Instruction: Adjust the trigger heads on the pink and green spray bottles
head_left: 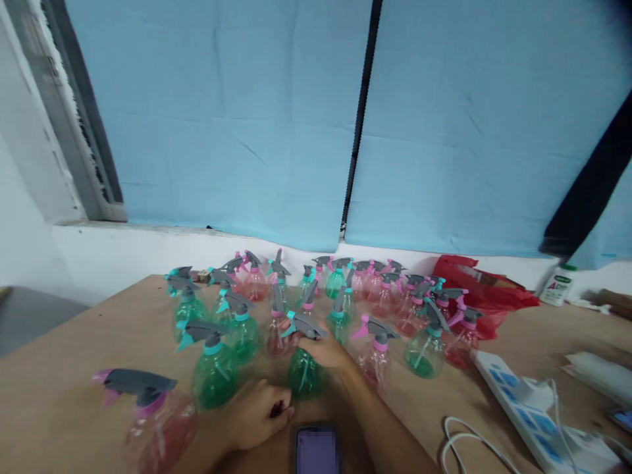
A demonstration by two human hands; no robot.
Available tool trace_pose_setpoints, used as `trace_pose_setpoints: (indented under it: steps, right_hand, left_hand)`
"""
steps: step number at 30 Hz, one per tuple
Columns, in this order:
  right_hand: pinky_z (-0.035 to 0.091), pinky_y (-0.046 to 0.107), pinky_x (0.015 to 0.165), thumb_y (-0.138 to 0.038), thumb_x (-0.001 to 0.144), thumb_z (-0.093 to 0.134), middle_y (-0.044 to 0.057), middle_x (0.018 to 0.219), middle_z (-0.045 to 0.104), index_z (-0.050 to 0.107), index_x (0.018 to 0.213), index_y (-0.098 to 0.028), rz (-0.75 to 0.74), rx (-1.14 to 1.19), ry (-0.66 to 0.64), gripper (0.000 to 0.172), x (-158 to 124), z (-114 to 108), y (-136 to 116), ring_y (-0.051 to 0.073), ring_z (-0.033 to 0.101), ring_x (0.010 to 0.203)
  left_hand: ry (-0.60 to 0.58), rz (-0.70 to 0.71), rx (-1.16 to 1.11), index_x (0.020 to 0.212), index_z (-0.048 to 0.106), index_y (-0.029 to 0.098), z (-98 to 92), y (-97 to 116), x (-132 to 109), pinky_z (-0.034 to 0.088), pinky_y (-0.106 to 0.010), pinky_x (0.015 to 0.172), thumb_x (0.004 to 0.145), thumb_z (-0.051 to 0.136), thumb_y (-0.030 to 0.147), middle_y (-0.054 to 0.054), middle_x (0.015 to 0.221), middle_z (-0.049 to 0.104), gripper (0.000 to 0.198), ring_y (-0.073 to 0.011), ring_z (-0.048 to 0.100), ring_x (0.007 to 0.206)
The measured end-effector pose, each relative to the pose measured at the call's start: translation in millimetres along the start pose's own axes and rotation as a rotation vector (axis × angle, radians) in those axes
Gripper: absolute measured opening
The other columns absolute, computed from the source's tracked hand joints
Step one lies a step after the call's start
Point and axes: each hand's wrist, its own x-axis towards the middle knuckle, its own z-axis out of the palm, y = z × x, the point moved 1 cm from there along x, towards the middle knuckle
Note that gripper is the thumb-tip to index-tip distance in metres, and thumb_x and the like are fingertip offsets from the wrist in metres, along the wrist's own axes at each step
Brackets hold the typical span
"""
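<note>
My right hand (pixel 323 347) is wrapped round the neck of a green spray bottle (pixel 305 378), just below its grey and turquoise trigger head. The bottle stands upright on the table. Left of it, my left hand (pixel 261 411) rests on the table with its fingers curled in and nothing seen in them. Close to that hand stands another green spray bottle (pixel 214 378). A pink spray bottle (pixel 160 431) is at the near left, and a second pink spray bottle (pixel 372 362) stands right of my right forearm.
Several more pink and green bottles crowd the back of the brown table (pixel 74 355). At right are a red plastic bag (pixel 508 299), a white bottle (pixel 557 286), and a power strip (pixel 518 408) with cables. A phone (pixel 316 451) lies at the near edge.
</note>
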Motion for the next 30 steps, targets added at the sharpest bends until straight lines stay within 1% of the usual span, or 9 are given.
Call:
trace_pose_setpoints:
  steps: [3, 7, 10, 15, 17, 22, 24, 27, 30]
  right_hand:
    - [0.05, 0.029, 0.071, -0.016, 0.073, 0.056, -0.002, 0.073, 0.07, 0.076, 0.093, -0.025, 0.029, 0.035, -0.038, 0.031, -0.8, 1.9, -3.7, 0.016, 0.062, 0.066]
    - [0.049, 0.03, 0.07, -0.017, 0.065, 0.055, -0.001, 0.068, 0.067, 0.074, 0.08, -0.025, 0.074, 0.056, 0.072, 0.025, -3.0, 1.7, -2.5, 0.017, 0.061, 0.065]
    - [0.049, 0.031, 0.072, -0.02, 0.062, 0.055, 0.0, 0.067, 0.068, 0.073, 0.074, -0.025, 0.122, 0.034, 0.109, 0.022, -2.9, -0.4, -1.3, 0.02, 0.061, 0.07]
    - [0.049, 0.03, 0.07, -0.02, 0.063, 0.054, -0.001, 0.078, 0.073, 0.076, 0.077, -0.026, 0.035, -0.017, 0.08, 0.026, 0.8, -4.0, -3.5, 0.018, 0.059, 0.069]
    - [0.049, 0.03, 0.069, -0.02, 0.064, 0.055, 0.0, 0.077, 0.074, 0.076, 0.077, -0.026, 0.012, -0.012, 0.089, 0.025, 0.6, -3.8, -3.6, 0.019, 0.06, 0.068]
    - [0.052, 0.033, 0.07, -0.02, 0.067, 0.057, 0.0, 0.067, 0.07, 0.074, 0.071, -0.026, 0.051, -0.001, 0.162, 0.018, -2.5, -1.4, -1.8, 0.021, 0.064, 0.068]
    - [0.052, 0.033, 0.071, -0.02, 0.067, 0.057, 0.001, 0.07, 0.071, 0.076, 0.074, -0.026, 0.041, -0.022, 0.153, 0.021, -2.2, -2.0, -1.8, 0.021, 0.064, 0.07]
    - [0.051, 0.032, 0.071, -0.02, 0.067, 0.055, 0.0, 0.076, 0.074, 0.078, 0.079, -0.026, 0.019, -0.066, 0.123, 0.027, -0.3, -4.7, -1.5, 0.02, 0.062, 0.07]
    - [0.05, 0.032, 0.072, -0.02, 0.066, 0.054, 0.0, 0.076, 0.074, 0.076, 0.075, -0.025, 0.021, -0.046, 0.118, 0.024, 0.7, -6.1, 0.5, 0.02, 0.061, 0.069]
  left_hand:
    - [0.01, -0.001, -0.001, 0.073, 0.057, 0.021, -0.3, 0.4, 0.3, 0.023, -0.027, 0.057, 0.098, 0.054, 0.038, 0.004, 0.065, 0.061, 0.03, -0.012, 0.049, 0.06]
    - [0.017, 0.002, -0.013, 0.073, 0.056, 0.021, -0.3, 1.2, 1.7, 0.023, -0.028, 0.056, 0.097, 0.055, 0.037, 0.004, 0.065, 0.06, 0.028, -0.0117, 0.049, 0.059]
    - [0.024, 0.0, -0.011, 0.071, 0.054, 0.021, 0.9, 0.7, 2.4, 0.023, -0.028, 0.056, 0.097, 0.055, 0.038, 0.004, 0.063, 0.057, 0.031, -0.0116, 0.046, 0.058]
    - [0.03, 0.024, -0.012, 0.071, 0.054, 0.021, 2.1, -0.8, 1.4, 0.023, -0.028, 0.055, 0.098, 0.053, 0.038, 0.004, 0.063, 0.055, 0.032, -0.0119, 0.045, 0.058]
    - [0.028, 0.027, -0.024, 0.071, 0.054, 0.021, 1.9, -1.0, 1.1, 0.024, -0.028, 0.055, 0.099, 0.053, 0.038, 0.004, 0.063, 0.056, 0.033, -0.012, 0.045, 0.057]
    - [0.022, 0.017, -0.016, 0.071, 0.053, 0.021, 1.5, -0.5, 2.3, 0.022, -0.029, 0.055, 0.098, 0.053, 0.038, 0.004, 0.063, 0.055, 0.033, -0.0118, 0.044, 0.057]
    - [0.014, 0.01, -0.007, 0.07, 0.052, 0.021, 1.6, 0.1, 2.6, 0.022, -0.029, 0.055, 0.099, 0.053, 0.039, 0.004, 0.062, 0.054, 0.034, -0.0117, 0.042, 0.056]
    - [0.024, -0.002, -0.003, 0.07, 0.052, 0.02, 1.7, 0.8, 2.4, 0.023, -0.029, 0.057, 0.099, 0.053, 0.039, 0.003, 0.064, 0.057, 0.034, -0.0123, 0.046, 0.059]
    - [0.021, -0.003, -0.012, 0.071, 0.054, 0.021, 1.7, 0.9, 1.9, 0.023, -0.028, 0.057, 0.099, 0.052, 0.039, 0.003, 0.065, 0.058, 0.034, -0.0124, 0.047, 0.06]
